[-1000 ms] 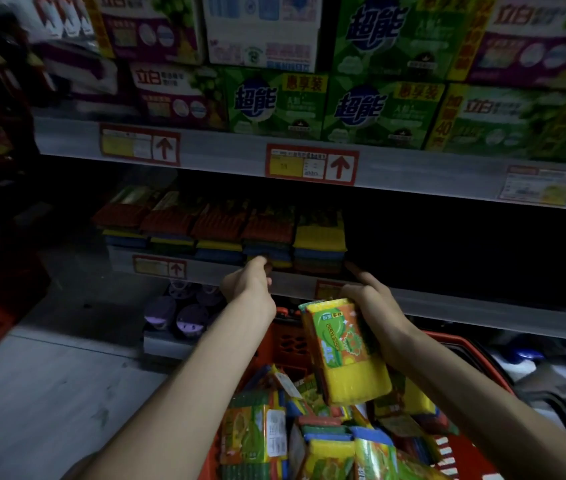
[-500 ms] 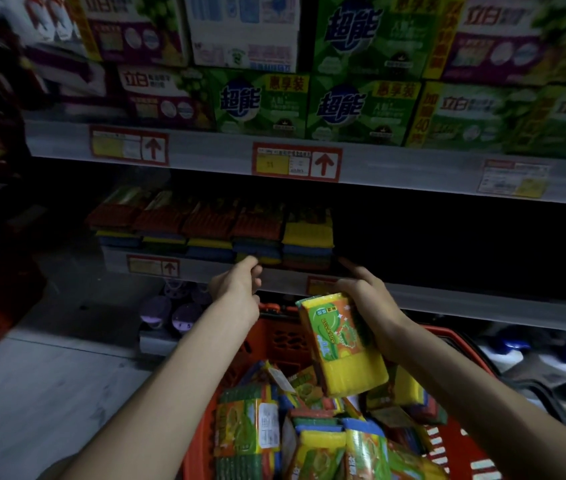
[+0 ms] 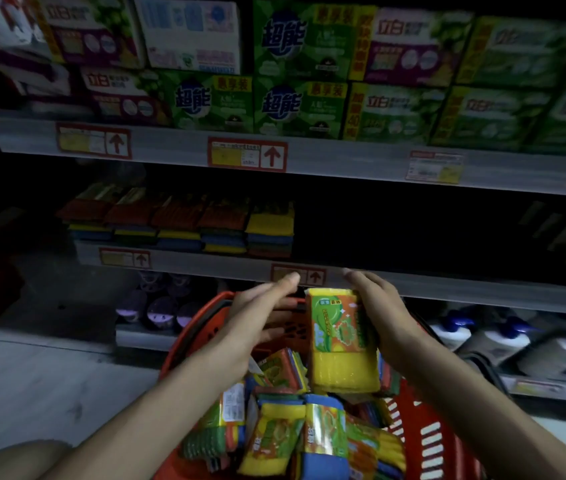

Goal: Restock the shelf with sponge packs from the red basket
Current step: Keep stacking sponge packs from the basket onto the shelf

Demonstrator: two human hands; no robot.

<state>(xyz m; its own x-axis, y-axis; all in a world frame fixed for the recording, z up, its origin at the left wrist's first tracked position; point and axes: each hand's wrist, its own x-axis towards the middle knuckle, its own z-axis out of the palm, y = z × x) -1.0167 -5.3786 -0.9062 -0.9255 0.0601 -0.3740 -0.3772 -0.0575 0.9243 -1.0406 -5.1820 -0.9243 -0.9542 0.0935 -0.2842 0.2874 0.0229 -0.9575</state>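
Centrally, your right hand [image 3: 375,306] holds one sponge pack [image 3: 342,341] upright by its right edge, above the red basket [image 3: 426,441]; the pack's yellow sponge face and green-and-orange label turn toward you. Your left hand [image 3: 260,313] is unclenched, fingers straight and together, reaching across the basket's far rim toward the upper left corner of the held pack; whether the fingertips touch it cannot be told. The two hands lie close together, just below the front edge of the middle shelf [image 3: 205,265]. Beneath them, the basket is heaped with loose sponge packs [image 3: 274,434] lying at mixed angles. On the middle shelf, a row of stacked sponge packs [image 3: 177,223] fills the left portion, ending at a yellow-topped stack; the shelf to the right of that stack is dark. Red-framed price tags [image 3: 247,155] with upward arrows mark the rail of the shelf above, which carries green and purple detergent boxes [image 3: 295,64]. White bottles [image 3: 482,337] with blue caps lie on the lowest level at the right.
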